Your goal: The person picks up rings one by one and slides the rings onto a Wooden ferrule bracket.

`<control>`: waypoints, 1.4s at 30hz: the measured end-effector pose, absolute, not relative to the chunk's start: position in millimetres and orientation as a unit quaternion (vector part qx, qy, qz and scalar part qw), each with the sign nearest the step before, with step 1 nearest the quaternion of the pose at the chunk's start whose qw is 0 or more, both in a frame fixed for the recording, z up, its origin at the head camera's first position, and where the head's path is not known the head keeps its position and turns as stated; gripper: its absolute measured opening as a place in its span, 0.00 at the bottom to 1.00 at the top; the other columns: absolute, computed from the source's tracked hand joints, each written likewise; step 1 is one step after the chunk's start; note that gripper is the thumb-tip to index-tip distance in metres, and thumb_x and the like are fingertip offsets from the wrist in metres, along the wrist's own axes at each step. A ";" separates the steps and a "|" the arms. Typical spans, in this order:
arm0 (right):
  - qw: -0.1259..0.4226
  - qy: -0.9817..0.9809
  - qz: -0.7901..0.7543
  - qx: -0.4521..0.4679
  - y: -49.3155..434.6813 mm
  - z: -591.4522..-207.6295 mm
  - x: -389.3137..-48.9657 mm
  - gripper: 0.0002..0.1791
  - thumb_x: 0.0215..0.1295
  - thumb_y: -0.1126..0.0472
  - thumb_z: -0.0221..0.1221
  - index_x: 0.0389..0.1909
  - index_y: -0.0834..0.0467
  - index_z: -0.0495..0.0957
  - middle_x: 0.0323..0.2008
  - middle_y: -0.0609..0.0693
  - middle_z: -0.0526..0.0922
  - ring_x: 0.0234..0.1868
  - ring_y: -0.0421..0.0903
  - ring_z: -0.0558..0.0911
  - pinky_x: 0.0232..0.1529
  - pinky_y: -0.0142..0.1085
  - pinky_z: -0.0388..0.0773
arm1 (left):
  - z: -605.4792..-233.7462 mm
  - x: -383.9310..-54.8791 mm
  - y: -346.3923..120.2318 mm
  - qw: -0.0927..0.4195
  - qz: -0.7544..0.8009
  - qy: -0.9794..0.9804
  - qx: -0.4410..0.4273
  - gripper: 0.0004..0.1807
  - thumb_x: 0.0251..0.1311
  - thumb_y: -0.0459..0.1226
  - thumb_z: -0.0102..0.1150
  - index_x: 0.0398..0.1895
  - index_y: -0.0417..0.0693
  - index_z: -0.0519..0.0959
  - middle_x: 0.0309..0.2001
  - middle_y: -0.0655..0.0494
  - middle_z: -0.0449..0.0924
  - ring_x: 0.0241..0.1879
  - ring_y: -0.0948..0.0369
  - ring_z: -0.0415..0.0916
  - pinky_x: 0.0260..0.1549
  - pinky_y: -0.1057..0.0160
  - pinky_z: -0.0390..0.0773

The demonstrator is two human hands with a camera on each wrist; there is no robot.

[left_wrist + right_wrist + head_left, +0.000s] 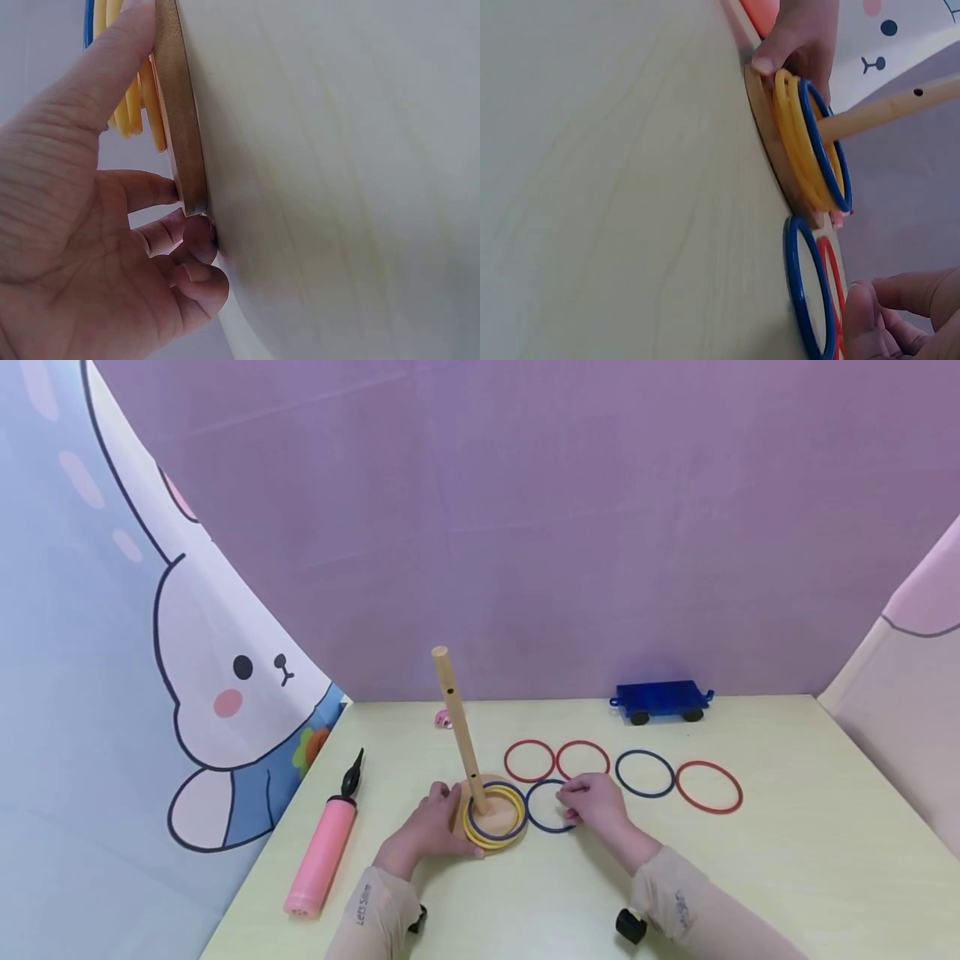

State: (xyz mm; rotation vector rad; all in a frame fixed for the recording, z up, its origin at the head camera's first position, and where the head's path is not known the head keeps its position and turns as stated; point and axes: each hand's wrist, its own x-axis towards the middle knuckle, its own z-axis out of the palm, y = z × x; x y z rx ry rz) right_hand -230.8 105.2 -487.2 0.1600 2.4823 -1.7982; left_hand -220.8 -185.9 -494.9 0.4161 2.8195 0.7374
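My left hand (pixel 431 827) grips the edge of a round wooden base (pixel 489 781), thumb at the near side and fingers around the far-left side. From this base rises a wooden peg (pixel 461 727), leaning leftward in the head view. Around its foot lie yellow rings (pixel 799 150) with a blue ring (pixel 829 150) on top. Just right of the base, another blue ring (pixel 528 810) lies on the table. My right hand (pixel 600 806) hovers over this ring's right part, hiding some of it. Its thumb and forefinger are close together, apart from the ring in the right wrist view.
Behind lie two red rings (pixel 529 741); further right are a blue ring (pixel 645 752) and a red ring (pixel 708 763). A blue wheeled cart (pixel 660 697) stands at the back, a pink hand pump (pixel 322 860) at left. A small pink object (pixel 442 719) sits behind the peg.
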 end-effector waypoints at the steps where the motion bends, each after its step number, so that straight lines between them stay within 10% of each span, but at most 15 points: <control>1: 0.033 0.814 -0.577 0.055 108.2 -488.3 -231.4 0.05 0.58 0.68 0.65 0.34 0.66 0.83 0.28 0.54 0.83 0.21 0.46 0.81 0.26 0.38 0.82 | -494.8 -220.7 -185.9 0.099 0.250 0.953 0.141 0.67 0.34 0.61 0.77 0.75 0.41 0.55 0.59 0.44 0.60 0.56 0.49 0.64 0.56 0.44 0.70; 42: 0.026 0.894 -0.445 0.035 133.7 -499.4 -231.6 0.02 0.55 0.68 0.66 0.25 0.62 0.83 0.18 0.49 0.79 0.18 0.43 0.77 0.23 0.35 0.75 | -493.3 -219.8 -185.9 0.101 0.243 0.955 0.137 0.67 0.34 0.61 0.77 0.76 0.42 0.53 0.60 0.44 0.60 0.56 0.49 0.63 0.57 0.44 0.69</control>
